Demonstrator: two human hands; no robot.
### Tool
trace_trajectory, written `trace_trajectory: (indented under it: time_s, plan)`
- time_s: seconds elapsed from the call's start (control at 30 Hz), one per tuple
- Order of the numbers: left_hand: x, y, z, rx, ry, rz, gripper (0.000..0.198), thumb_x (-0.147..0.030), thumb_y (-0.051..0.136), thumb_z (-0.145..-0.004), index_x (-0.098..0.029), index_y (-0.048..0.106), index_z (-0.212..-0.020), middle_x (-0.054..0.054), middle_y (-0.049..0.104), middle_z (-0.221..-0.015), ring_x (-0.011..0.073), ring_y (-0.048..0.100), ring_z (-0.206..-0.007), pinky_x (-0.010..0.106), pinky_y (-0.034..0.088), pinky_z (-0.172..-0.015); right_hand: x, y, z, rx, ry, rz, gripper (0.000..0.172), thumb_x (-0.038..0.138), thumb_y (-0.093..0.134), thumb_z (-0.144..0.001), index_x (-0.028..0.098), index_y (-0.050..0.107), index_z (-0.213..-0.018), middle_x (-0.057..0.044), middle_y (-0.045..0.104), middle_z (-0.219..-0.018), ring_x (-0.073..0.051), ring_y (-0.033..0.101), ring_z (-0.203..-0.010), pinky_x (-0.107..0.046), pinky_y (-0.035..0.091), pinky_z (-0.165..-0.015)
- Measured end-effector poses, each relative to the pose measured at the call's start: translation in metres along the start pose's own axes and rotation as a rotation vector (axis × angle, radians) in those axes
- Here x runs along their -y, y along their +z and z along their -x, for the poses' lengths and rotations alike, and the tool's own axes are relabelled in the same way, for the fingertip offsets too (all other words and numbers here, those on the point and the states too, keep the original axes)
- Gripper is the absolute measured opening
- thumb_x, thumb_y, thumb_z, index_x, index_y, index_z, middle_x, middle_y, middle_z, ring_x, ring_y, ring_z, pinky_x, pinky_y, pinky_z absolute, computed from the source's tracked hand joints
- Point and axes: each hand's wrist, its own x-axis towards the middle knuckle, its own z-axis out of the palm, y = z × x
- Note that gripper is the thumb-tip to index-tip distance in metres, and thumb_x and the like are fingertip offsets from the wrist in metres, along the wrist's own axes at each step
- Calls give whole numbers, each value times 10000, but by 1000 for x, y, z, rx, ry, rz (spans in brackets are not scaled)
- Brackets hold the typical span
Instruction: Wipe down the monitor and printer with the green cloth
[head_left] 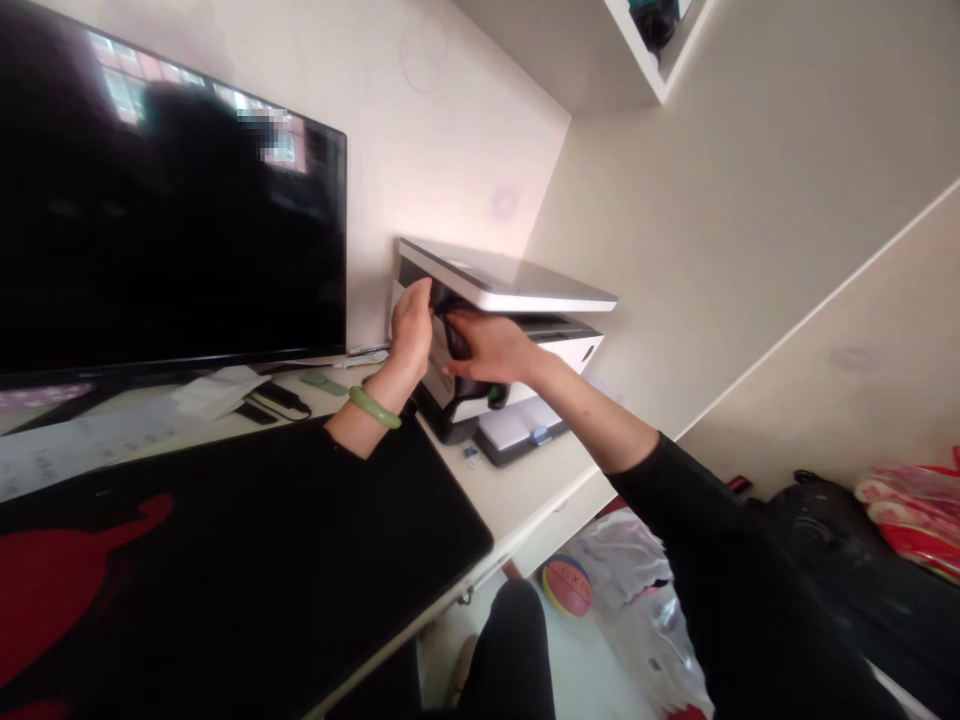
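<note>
A white and black printer [559, 355] stands at the desk's right end, its grey-topped lid [525, 283] tilted above the body. In front of its near corner, both my hands meet at a dark, glossy black object [457, 340]; a small green spot shows low on it. My left hand [412, 325], with a green bangle on the wrist, curls its fingers against the object's upper left edge. From the right, my right hand [491, 347] grips it with fingers over the top and thumb below. Whether the object is loose or part of the printer I cannot tell.
A large black monitor [172, 220] stands left, above a black and red desk mat [300, 560]. Papers [112, 430] lie beneath the monitor. A paper tray [521, 430] sits beside the printer. A ball [567, 586], plastic bags [645, 600] and a black bag [817, 530] lie below.
</note>
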Motion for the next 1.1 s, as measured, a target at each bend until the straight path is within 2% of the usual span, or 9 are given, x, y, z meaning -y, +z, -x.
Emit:
trace_trajectory:
  time_s: [0.1, 0.27, 0.33, 0.43, 0.53, 0.7, 0.8, 0.93, 1.1]
  plan:
    - [5, 1, -1, -6, -10, 21, 462, -648, 628, -1010, -250, 738, -1217, 120, 731, -1468, 290, 687, -1386, 409, 587, -1132, -12, 3, 19, -61, -101, -50, 674, 403, 692, -986, 99, 544, -1569, -208, 564, -1673, -346, 554, -1557, -519, 469, -1282]
    - [8, -1, -5, 11, 19, 28, 473, -693, 666, -978, -266, 752, -1164, 95, 762, -1407, 287, 706, -1341, 401, 595, -1119, -3, 2, 5, -23, 54, 5, 618, 541, 671, -991, 68, 668, -1390, -225, 742, -1426, -391, 720, -1297, -518, 582, -1102]
    - [8, -2, -6, 7, 15, 33, 463, -689, 670, -976, -271, 754, -1158, 91, 764, -1404, 284, 710, -1333, 392, 603, -1107, 6, 4, -5, -25, 87, 53, 555, 415, 710, -967, 63, 665, -1394, -216, 740, -1430, -384, 728, -1286, -493, 588, -1098]
    - [5, -2, -6, -1, -10, 31, 407, -629, 646, -1005, -270, 750, -1166, 89, 758, -1421, 278, 708, -1343, 368, 620, -1077, 9, 9, -8, -72, -6, 59, 522, 184, 618, -964, 83, 630, -1475, -183, 648, -1595, -338, 646, -1458, -463, 529, -1226]
    - [1, -2, -5, -9, -32, 20, 383, -582, 609, -1034, -253, 742, -1177, 105, 754, -1425, 286, 711, -1341, 373, 635, -1053, 6, 8, -1, -83, -76, 13, 520, 176, 519, -1015, 134, 605, -1527, -124, 595, -1667, -283, 579, -1545, -449, 482, -1296]
    - [1, -2, -6, 31, -8, 10, 456, -680, 592, -1028, -265, 745, -1137, 104, 758, -1402, 299, 698, -1359, 388, 637, -1059, 20, 4, -9, -7, 163, 102, 443, 284, 497, -1064, 34, 661, -1390, -248, 732, -1436, -385, 729, -1307, -503, 591, -1114]
    - [-1, -4, -7, 44, -18, -3, 504, -719, 589, -1020, -257, 737, -1155, 113, 746, -1418, 308, 687, -1375, 413, 619, -1093, 24, 9, -14, -40, 138, 134, 418, 194, 478, -1048, 23, 677, -1373, -262, 736, -1417, -382, 733, -1292, -493, 591, -1102]
    - [-7, -6, -7, 25, -80, 12, 486, -678, 589, -1041, -229, 732, -1160, 137, 715, -1463, 313, 665, -1392, 420, 610, -1086, 18, 13, -9, -81, 5, 80, 480, 178, 438, -1071, 99, 614, -1510, -161, 630, -1620, -299, 642, -1463, -416, 526, -1226]
    - [-10, -3, -5, 19, -80, 22, 445, -639, 603, -1050, -236, 732, -1188, 118, 738, -1405, 286, 689, -1342, 376, 602, -1057, 32, 8, -15, -2, 221, 194, 453, 212, 482, -1069, 20, 634, -1450, -243, 722, -1460, -352, 730, -1312, -445, 597, -1096]
